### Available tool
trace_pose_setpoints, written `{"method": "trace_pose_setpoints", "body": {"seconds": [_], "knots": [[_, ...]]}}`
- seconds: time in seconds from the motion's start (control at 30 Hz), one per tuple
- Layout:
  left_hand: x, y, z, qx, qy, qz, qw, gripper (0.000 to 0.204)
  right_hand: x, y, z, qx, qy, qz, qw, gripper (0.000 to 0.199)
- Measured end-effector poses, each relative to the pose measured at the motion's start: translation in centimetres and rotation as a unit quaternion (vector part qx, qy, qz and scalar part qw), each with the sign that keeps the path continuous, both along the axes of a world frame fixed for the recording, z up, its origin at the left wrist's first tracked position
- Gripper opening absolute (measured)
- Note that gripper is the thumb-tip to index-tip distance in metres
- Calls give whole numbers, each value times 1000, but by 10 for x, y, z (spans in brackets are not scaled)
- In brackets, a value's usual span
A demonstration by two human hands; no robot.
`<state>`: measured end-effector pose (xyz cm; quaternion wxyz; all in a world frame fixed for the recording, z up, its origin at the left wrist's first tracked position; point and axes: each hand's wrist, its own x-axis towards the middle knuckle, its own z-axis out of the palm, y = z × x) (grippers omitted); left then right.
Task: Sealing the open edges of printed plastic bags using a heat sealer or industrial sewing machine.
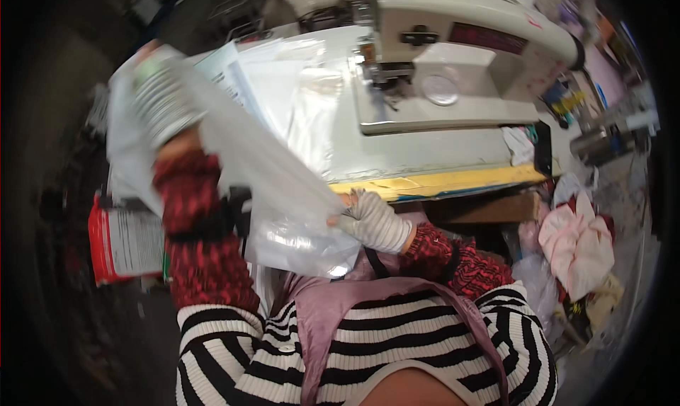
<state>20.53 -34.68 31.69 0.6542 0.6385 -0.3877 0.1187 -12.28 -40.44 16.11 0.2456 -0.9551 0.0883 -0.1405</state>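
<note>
A clear plastic bag [262,172] stretches between my two hands. My right hand [375,223], in a pale striped glove with bare fingertips, pinches its edge close to my waist. My left hand [168,98], gloved the same way, is raised at the upper left against the film. Motion smears its fingers, so I cannot tell whether it grips the bag or lies inside it. Behind the bag, more clear plastic bags [312,101] lie in a loose stack on the pale table [382,155].
A white sewing machine [489,66] fills the back right of the table. Yellow edging [453,181] runs along the table's front. Pink cloth [579,244] and other scraps are heaped at the right. A red and white packet [124,242] is at the left.
</note>
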Motion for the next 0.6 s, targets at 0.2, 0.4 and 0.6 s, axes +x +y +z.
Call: {"method": "trace_pose_setpoints", "body": {"seconds": [0.2,0.4,0.6], "knots": [[-45,-219,-154,200,-344,13,917,39,-89,1,-71,535,-155,-131,820,36],[-107,-238,-229,262,-212,43,941,34,-158,6,-7,316,118,-310,889,55],[-147,-277,-220,525,-343,121,770,27,-157,-15,-8,84,213,-285,931,65]]}}
